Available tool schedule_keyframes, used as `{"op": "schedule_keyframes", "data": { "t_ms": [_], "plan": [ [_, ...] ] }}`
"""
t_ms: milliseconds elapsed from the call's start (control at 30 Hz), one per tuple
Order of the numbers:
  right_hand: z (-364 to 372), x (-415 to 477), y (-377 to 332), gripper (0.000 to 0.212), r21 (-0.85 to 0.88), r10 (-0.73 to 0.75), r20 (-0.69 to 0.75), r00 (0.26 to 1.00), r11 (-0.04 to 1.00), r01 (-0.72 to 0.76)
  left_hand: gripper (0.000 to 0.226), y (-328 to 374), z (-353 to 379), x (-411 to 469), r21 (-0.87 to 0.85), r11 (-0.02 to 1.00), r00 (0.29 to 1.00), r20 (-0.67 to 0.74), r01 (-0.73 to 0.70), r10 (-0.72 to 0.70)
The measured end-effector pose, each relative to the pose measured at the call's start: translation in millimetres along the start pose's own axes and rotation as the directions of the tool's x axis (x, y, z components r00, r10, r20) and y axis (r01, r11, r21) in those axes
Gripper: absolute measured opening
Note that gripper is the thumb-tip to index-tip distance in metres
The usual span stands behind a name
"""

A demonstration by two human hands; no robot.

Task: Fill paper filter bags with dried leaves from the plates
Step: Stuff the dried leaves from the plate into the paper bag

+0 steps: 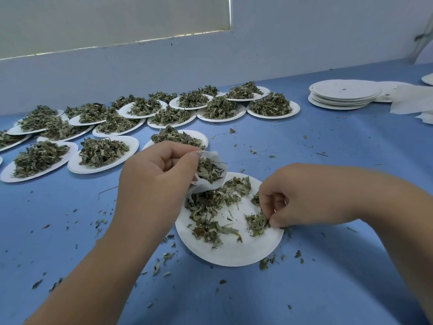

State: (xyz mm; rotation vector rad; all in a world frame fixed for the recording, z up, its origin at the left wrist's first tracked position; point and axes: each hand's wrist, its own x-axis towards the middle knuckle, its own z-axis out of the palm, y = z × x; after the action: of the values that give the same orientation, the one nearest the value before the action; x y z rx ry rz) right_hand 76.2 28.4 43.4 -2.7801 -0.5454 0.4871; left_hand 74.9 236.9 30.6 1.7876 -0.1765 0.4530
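My left hand (157, 174) grips a white paper filter bag (212, 170) by its rim, its mouth turned to the right and dried leaves visible inside. The bag hangs over the left edge of a white paper plate (236, 252) in front of me. Loose dried leaves (210, 207) lie scattered over the plate's upper half. At the plate's right edge my right hand (302, 195) pinches a small clump of leaves (256, 222) between thumb and fingers.
Several paper plates heaped with dried leaves (103, 151) fill the blue table's far left and middle. A stack of empty plates (344, 93) and white filter papers (412, 102) sit far right. Leaf crumbs litter the blue cloth (328, 148). A wall runs behind.
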Motion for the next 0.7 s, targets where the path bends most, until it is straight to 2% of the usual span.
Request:
{"op": "schedule_keyframes", "data": {
  "t_ms": [367, 467, 567, 633, 700],
  "plan": [
    [16, 11, -13, 0.021, -0.032, -0.017, -0.171, 0.985, 0.999, 0.012, 0.017, 0, -1, 1, 0.009, 0.999, 0.999, -0.011, -0.034, 0.034],
    [12, 11, -11, 0.030, 0.059, -0.017, -0.212, 0.977, 0.998, 0.030, 0.019, 0, -4, 2, -0.001, 0.998, 0.998, -0.026, -0.059, 0.059],
    [5, 13, -3, 0.033, 0.154, 0.006, -0.362, 0.932, 0.987, 0.053, 0.023, 0, -10, 7, -0.042, 0.997, 0.995, -0.068, -0.071, 0.068],
    [5, 13, -2, 0.049, 0.132, -0.029, -0.382, 0.924, 0.987, 0.086, 0.019, 0, -16, 11, -0.077, 0.994, 0.993, -0.093, -0.077, 0.070],
    [12, 15, -6, 0.078, 0.107, -0.082, -0.304, 0.949, 0.987, 0.119, 0.015, 0, -21, 14, -0.080, 0.993, 0.991, -0.114, -0.082, 0.072]
  ]
}}
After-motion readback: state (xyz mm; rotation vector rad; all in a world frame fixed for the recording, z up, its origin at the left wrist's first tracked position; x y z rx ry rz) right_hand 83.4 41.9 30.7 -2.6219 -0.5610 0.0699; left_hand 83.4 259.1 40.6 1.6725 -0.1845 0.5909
